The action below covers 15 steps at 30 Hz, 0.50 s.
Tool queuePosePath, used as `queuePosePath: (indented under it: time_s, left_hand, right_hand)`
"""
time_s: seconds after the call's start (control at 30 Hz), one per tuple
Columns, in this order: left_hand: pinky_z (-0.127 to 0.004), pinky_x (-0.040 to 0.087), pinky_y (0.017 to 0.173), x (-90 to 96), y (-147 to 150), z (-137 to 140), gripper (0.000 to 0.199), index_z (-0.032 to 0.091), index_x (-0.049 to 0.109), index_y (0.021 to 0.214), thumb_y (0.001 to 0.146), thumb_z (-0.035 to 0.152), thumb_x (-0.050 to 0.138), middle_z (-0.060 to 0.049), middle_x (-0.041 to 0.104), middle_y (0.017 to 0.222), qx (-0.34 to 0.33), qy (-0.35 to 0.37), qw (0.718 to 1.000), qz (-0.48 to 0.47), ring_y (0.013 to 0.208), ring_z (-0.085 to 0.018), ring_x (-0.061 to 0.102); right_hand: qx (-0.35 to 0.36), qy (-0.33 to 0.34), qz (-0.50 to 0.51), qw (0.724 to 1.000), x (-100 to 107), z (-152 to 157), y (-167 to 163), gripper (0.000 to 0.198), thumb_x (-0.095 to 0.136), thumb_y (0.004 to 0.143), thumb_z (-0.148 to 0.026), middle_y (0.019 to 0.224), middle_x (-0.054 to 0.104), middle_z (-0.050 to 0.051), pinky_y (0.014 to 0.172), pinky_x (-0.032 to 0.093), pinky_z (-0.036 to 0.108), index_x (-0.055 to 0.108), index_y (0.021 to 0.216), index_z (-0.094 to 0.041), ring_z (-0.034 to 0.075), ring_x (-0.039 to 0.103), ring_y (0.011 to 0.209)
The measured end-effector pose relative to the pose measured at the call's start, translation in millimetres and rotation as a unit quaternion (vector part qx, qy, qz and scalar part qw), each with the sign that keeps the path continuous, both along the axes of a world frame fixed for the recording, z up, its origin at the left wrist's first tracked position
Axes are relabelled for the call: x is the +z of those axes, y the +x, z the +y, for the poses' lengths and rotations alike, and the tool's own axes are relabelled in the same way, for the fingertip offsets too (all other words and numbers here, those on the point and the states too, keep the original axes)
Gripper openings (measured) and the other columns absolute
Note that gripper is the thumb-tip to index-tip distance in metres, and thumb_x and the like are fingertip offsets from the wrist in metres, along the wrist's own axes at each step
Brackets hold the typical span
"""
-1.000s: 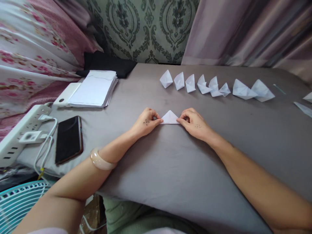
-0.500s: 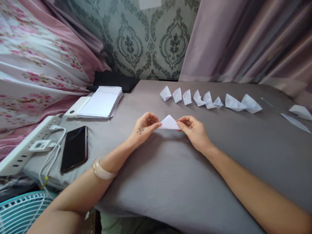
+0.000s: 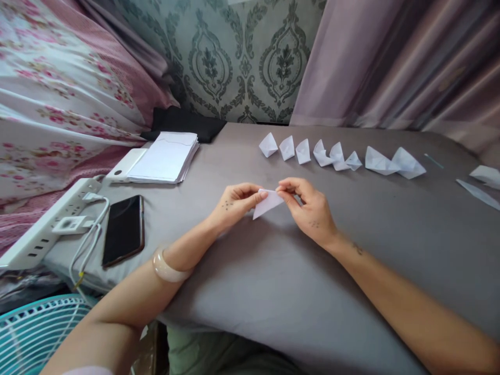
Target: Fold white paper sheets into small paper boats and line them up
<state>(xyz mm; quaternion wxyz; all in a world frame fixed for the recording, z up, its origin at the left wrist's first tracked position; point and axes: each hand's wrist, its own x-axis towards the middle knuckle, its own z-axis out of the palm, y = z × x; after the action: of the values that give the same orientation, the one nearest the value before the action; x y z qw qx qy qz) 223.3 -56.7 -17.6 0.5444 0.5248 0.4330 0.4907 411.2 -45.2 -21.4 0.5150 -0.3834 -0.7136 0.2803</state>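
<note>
A small folded piece of white paper (image 3: 266,204) is held up over the grey cloth, one corner pointing down toward me. My left hand (image 3: 239,204) pinches its left upper part, the thumb lying on the near face. At the right upper corner, my right hand (image 3: 307,208) grips the paper between thumb and fingers. Fingertips hide parts of the top edge. Beyond the hands, several folded paper boats (image 3: 302,151) stand in a row, with two larger paper boats (image 3: 408,163) at its right end.
A stack of white paper (image 3: 164,156) lies at the back left, near a black phone (image 3: 124,230) and a white power strip (image 3: 50,224) with cables. Loose paper pieces (image 3: 478,194) rest at the far right. A turquoise fan (image 3: 42,333) stands at lower left.
The folded paper has been turned: its peak pointed up before and a corner now points down. Both hands have come closer together, and the view has shifted slightly.
</note>
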Motion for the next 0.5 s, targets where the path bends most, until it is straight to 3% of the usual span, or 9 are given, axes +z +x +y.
queuePosePath:
  time_s: [0.1, 0.23, 0.33, 0.5]
  left_hand:
    - [-0.020, 0.038, 0.054, -2.6, 2, 2, 0.023, 0.016, 0.074, 0.079, 0.071, 0.038, 0.078, 0.001, 0.062, 0.066, 0.052, -0.009, 0.996, -0.076, 0.056, -0.006, 0.048]
    - [-0.020, 0.038, 0.054, -3.9, 7, 0, 0.025, 0.016, 0.072, 0.079, 0.069, 0.038, 0.080, 0.001, 0.061, 0.065, 0.064, -0.046, 0.988, -0.130, 0.055, -0.006, 0.048]
    - [-0.020, 0.038, 0.054, -0.9, 8, -5, 0.024, 0.015, 0.070, 0.078, 0.071, 0.037, 0.079, 0.001, 0.060, 0.065, 0.032, -0.060, 0.992, -0.111, 0.056, -0.006, 0.049]
    - [-0.020, 0.035, 0.054, 4.0, 6, -11, 0.024, 0.014, 0.070, 0.076, 0.072, 0.037, 0.077, 0.001, 0.060, 0.064, -0.030, -0.043, 0.999, 0.013, 0.057, -0.006, 0.047]
  right_hand:
    - [0.010, -0.105, 0.109, 0.988, 9, -5, -8, 0.032, 0.064, 0.085, -0.046, 0.099, 0.071, 0.005, 0.080, 0.057, 0.034, 0.062, 0.107, -0.023, 0.017, 0.067, 0.086]
    - [0.047, -0.210, 0.150, 0.965, 9, -10, -17, 0.034, 0.067, 0.080, -0.051, 0.086, 0.071, 0.004, 0.075, 0.056, 0.033, 0.068, 0.094, -0.020, 0.017, 0.066, 0.078]
    - [0.024, -0.197, 0.122, 0.973, 7, -10, -16, 0.031, 0.063, 0.084, -0.049, 0.072, 0.067, 0.001, 0.068, 0.052, 0.029, 0.069, 0.080, -0.019, 0.014, 0.061, 0.069]
    - [0.001, -0.113, -0.040, 0.993, 12, -5, -3, 0.035, 0.060, 0.085, -0.045, 0.061, 0.055, -0.001, 0.056, 0.040, 0.026, 0.063, 0.063, -0.018, 0.012, 0.049, 0.059]
